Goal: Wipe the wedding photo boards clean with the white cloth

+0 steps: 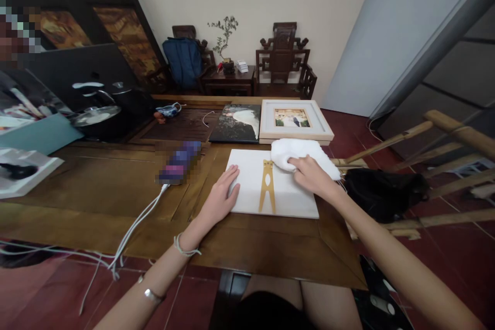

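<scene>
Two hands: both at the white panel (247,193), which lies flat on the wooden table (301,250).
Left hand (224,192): spread, nothing grasped, fingers resting on panel's left edge. If this hold goes slack, panel could skid or pivot under a sideways push.
Right hand (311,178): fingers curled, index pushed into the white cloth (309,150); pinched or only pressed, can't tell.
Cloth: bunched over panel's upper right corner, trailing past its right side. A loose fold could snag that corner.
Gold cat figure (266,188): mid-panel, head just beside cloth. Loose piece or painted on, can't tell. Loose: a sweep could shift it. Painted: hard rubbing could smear it.
Framed picture (294,117): just behind cloth; overreach might bump it or the dark picture (237,126) beside it.
White cables (141,216): drape over front table edge; a forearm catch could drag the phone (180,162).
</scene>
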Demonstrator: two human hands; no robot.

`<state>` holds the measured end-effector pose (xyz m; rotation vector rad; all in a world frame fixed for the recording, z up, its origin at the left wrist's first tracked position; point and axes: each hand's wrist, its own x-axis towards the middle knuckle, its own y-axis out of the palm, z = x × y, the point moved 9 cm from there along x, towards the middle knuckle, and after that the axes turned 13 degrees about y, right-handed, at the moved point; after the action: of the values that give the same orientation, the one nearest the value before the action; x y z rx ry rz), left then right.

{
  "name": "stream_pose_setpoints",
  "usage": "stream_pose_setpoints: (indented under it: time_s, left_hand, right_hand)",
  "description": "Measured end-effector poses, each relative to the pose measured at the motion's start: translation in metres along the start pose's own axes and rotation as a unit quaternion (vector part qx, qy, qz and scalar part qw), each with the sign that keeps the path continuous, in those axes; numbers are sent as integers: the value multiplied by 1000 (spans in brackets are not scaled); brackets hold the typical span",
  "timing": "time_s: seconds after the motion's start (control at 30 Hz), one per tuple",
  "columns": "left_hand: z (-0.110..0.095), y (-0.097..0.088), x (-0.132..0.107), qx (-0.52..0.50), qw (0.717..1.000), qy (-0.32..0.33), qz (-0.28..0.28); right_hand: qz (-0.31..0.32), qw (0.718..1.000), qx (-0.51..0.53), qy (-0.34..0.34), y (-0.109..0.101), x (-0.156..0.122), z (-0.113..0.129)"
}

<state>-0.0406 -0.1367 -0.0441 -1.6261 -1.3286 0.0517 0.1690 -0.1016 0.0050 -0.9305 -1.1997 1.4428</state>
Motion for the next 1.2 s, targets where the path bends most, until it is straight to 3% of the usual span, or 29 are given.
stream_pose_setpoints:
  time_s: [0.1, 0.3, 0.4, 0.5, 0.73, 0.87, 1.03, 1.2]
  left_hand:
    - [0, 1, 0, 2, 1000, -4, 4]
    - [-1, 1, 1, 6, 1000, -11, 10]
    - [-1, 2, 1, 6, 1000, -13, 11]
    - [-1, 2, 1, 9, 1000, -10, 11]
    - [0, -1, 1, 1, 1000, 1, 3]
    - [0, -1, 1, 2, 1000, 3, 7]
    - [0, 0, 0, 4, 1000, -1, 5]
    - [-1, 0, 2, 13, 1000, -3, 7]
  right_hand:
    - [14, 1000, 9, -11, 6, -32, 9]
    - [97, 994, 37, -45, 13, -130, 33]
    - [122, 989, 61, -52, 9, -148, 37]
    - [91, 994, 61, -30, 2, -125, 26]
    - [15, 999, 33, -15, -2, -12, -4]
    - [-2, 999, 28, -15, 11, -3, -5]
    - [12, 998, 3, -57, 27, -70, 15]
    - [92, 992, 27, -77, 17, -152, 35]
